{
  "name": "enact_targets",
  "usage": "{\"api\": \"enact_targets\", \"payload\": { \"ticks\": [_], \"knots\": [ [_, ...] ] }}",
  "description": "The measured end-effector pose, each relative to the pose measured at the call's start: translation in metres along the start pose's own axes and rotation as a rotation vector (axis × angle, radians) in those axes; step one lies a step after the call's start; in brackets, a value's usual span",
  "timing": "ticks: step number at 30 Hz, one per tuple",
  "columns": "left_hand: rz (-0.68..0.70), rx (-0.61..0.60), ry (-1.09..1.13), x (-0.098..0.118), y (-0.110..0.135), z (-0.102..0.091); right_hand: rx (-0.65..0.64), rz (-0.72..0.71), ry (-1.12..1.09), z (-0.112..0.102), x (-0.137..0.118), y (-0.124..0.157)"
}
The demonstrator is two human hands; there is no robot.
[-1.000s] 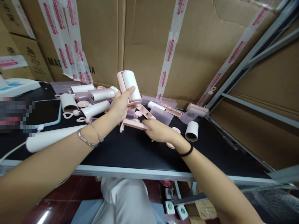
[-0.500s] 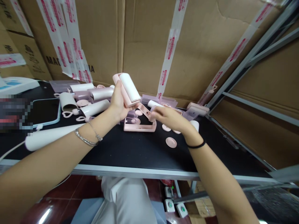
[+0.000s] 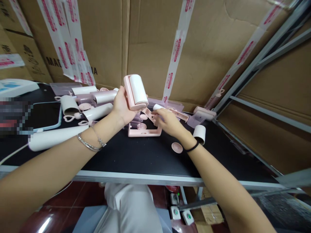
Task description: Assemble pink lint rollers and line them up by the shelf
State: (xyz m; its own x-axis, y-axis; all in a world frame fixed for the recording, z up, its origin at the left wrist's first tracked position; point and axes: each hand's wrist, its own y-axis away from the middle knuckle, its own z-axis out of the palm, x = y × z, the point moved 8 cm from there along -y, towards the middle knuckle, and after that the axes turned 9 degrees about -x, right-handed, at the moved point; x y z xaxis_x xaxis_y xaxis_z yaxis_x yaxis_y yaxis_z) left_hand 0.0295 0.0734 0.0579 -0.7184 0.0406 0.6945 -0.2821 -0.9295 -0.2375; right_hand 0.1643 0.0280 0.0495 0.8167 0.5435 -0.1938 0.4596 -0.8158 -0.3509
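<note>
My left hand [image 3: 123, 105] is closed around a lint roller [image 3: 139, 89], a white roll set in a pale pink holder, raised above the table and tilted. My right hand [image 3: 168, 121] is low over the table, its bent fingers and thumb apart, at the end of a pink holder bar [image 3: 150, 116]. I cannot tell whether the fingertips touch that bar. Just in front of it lies a pink U-shaped frame [image 3: 144, 132]. Small round pink caps are around them, one of them [image 3: 177, 147] nearer to me, beside my right wrist.
White rolls and lilac covers lie heaped at the left, near a tablet-like device [image 3: 42, 116] and a long white cylinder [image 3: 58, 137]. A white roll [image 3: 199, 134] stands at the right. Behind the black table [image 3: 136, 158] rises a cardboard wall [image 3: 150, 48]; metal framing [image 3: 267, 58] bounds the right.
The lint roller has turned in my left hand and shifted slightly right, showing its front more. My right hand has moved a little left and down, uncovering the standing white roll.
</note>
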Motion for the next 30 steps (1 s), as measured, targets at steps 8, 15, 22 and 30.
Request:
{"api": "enact_targets", "payload": {
  "ticks": [8, 15, 22, 30],
  "knots": [
    [-0.023, -0.033, 0.103, 0.0, 0.003, 0.004, -0.168, -0.217, 0.3, 0.04, -0.057, -0.008],
    [-0.027, -0.006, 0.103, 0.003, 0.006, 0.006, -0.219, -0.054, 0.384, 0.044, -0.057, -0.012],
    [-0.083, -0.082, 0.221, -0.003, 0.008, 0.015, -0.312, -0.11, 0.487, 0.049, -0.068, -0.004],
    [-0.118, -0.059, 0.252, -0.006, 0.002, 0.006, -0.36, -0.008, 0.445, 0.039, -0.045, 0.003]
  ]
}}
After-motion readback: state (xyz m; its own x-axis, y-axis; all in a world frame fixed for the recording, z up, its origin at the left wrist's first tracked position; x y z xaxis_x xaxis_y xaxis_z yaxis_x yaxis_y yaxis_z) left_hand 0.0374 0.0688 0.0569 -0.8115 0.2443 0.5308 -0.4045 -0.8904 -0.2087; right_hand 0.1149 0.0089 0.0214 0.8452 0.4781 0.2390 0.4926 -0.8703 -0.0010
